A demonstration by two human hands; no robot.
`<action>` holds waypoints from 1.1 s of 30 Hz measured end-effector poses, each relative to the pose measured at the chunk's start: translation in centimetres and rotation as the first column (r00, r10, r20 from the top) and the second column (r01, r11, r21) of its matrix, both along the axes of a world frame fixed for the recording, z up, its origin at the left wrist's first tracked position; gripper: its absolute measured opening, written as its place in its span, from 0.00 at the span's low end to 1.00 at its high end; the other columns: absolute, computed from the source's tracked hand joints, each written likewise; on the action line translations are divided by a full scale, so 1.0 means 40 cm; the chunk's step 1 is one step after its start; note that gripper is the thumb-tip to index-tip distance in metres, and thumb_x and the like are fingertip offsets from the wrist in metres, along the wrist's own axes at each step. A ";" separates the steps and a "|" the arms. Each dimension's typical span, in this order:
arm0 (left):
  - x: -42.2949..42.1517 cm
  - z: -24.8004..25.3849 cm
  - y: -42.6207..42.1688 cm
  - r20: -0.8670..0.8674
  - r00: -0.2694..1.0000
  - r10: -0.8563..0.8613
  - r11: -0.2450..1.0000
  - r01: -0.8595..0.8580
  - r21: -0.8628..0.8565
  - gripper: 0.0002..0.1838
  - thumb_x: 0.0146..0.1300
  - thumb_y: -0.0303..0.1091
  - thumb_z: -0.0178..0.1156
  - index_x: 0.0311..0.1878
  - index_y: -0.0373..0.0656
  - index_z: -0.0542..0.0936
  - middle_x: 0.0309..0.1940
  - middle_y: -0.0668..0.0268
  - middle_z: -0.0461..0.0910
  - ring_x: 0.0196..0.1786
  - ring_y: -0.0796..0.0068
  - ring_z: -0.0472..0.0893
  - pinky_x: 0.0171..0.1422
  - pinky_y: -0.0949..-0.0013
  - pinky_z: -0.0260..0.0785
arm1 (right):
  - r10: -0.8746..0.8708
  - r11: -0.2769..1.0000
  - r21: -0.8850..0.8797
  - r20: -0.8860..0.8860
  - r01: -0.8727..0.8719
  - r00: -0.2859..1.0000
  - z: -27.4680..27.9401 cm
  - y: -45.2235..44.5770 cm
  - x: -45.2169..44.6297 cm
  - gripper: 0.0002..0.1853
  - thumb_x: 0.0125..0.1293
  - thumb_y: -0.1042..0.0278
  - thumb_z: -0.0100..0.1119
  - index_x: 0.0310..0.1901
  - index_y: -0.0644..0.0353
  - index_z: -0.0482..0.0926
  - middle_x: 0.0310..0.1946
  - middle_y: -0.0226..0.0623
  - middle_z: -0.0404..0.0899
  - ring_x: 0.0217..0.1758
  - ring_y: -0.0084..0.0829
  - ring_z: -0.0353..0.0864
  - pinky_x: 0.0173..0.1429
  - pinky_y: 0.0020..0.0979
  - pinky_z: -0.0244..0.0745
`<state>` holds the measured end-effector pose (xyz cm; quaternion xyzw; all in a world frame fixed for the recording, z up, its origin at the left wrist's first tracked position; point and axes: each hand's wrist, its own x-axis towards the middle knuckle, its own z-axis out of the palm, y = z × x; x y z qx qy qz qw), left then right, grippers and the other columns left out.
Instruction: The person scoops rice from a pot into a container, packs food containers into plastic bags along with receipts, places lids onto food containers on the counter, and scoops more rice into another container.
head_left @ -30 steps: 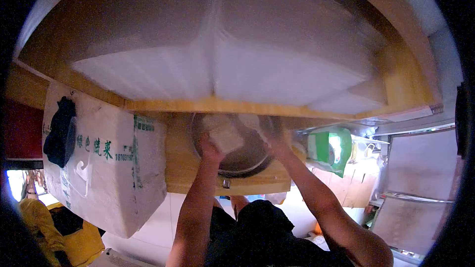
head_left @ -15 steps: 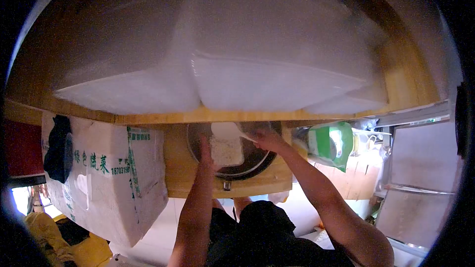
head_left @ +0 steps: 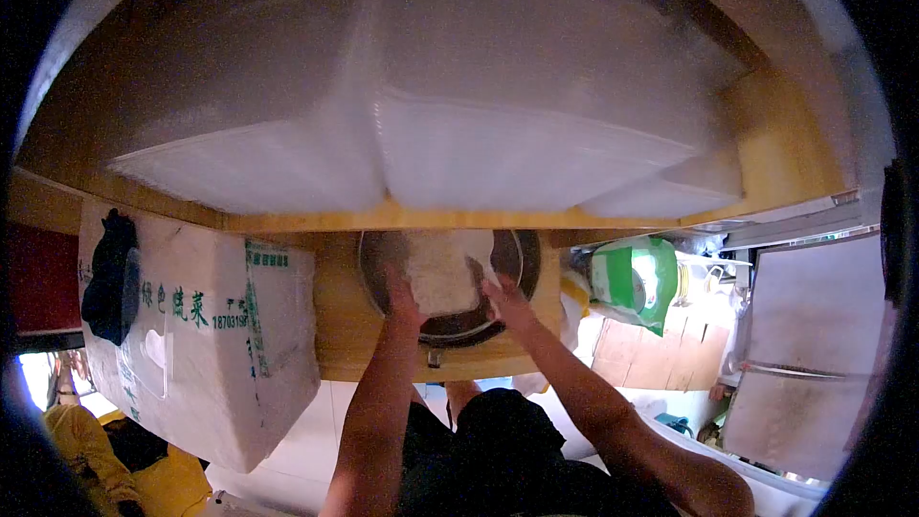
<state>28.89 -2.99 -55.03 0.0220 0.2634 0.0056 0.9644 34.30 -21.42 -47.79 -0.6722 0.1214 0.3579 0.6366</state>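
A round, dark pan (head_left: 461, 327) with a pale rim sits on a wooden surface below the shelf. Inside its outline is a white, soft-edged rectangular thing (head_left: 442, 278); its exact kind is not clear. My left hand (head_left: 402, 295) grips the left side of this thing, its fingers dim and blurred. On the opposite side, my right hand (head_left: 505, 301) has its fingers against the lower right edge, where a white flap stands up. The shelf edge hides the far part of the pan.
A wooden shelf (head_left: 459, 223) with large whitish plastic-wrapped bundles (head_left: 536, 144) hangs overhead, close above my hands. At left stands a white foam box (head_left: 201, 354) with green lettering and a dark cloth (head_left: 113, 278). A green-and-white bag (head_left: 632, 278) and cardboard (head_left: 661, 352) are at right.
My right hand has come down and nearer to me, from the flap's upper end to the thing's lower right side. The white thing now looks more upright and centred between both hands.
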 end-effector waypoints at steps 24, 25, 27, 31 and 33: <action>0.169 -0.002 0.101 -0.579 0.804 -0.139 -0.354 0.506 0.787 0.33 0.64 0.56 0.45 0.64 0.42 0.64 0.59 0.56 0.70 0.62 0.55 0.69 0.66 0.55 0.61 | -0.191 0.950 0.253 0.013 0.182 0.981 0.075 -0.127 -0.020 0.05 0.64 0.70 0.53 0.38 0.60 0.75 0.26 0.27 0.72 0.26 0.21 0.71 0.27 0.24 0.67; 0.180 0.010 0.071 -0.554 0.829 -0.076 -0.361 0.495 0.790 0.32 0.64 0.55 0.45 0.64 0.42 0.64 0.59 0.56 0.70 0.62 0.55 0.69 0.66 0.55 0.61 | -0.204 0.950 0.240 -0.005 0.199 0.979 0.078 -0.130 -0.024 0.05 0.64 0.70 0.53 0.39 0.60 0.76 0.25 0.27 0.72 0.26 0.21 0.72 0.27 0.24 0.67; 0.184 0.050 0.025 -0.437 0.896 -0.077 -0.186 0.418 0.889 0.31 0.65 0.53 0.45 0.64 0.42 0.64 0.59 0.56 0.70 0.62 0.55 0.69 0.66 0.55 0.61 | -0.232 0.949 0.208 -0.045 0.236 0.972 0.095 -0.145 -0.038 0.06 0.65 0.70 0.53 0.40 0.60 0.76 0.25 0.27 0.73 0.26 0.21 0.72 0.28 0.24 0.68; 0.070 0.135 -0.052 0.010 0.982 -0.191 0.750 0.139 0.647 0.30 0.65 0.52 0.46 0.64 0.42 0.64 0.59 0.56 0.70 0.62 0.54 0.69 0.66 0.53 0.61 | -0.118 0.960 0.257 -0.002 0.115 0.993 0.086 -0.120 -0.059 0.07 0.65 0.68 0.53 0.41 0.60 0.77 0.24 0.26 0.73 0.25 0.21 0.72 0.28 0.24 0.68; -0.005 0.148 -0.096 0.238 0.962 -0.137 0.975 0.089 0.202 0.33 0.63 0.55 0.48 0.65 0.43 0.63 0.59 0.55 0.69 0.61 0.55 0.70 0.64 0.51 0.63 | -0.071 0.968 0.242 -0.012 0.071 0.997 0.075 -0.098 -0.075 0.07 0.66 0.67 0.53 0.40 0.59 0.77 0.24 0.26 0.73 0.24 0.21 0.72 0.27 0.24 0.67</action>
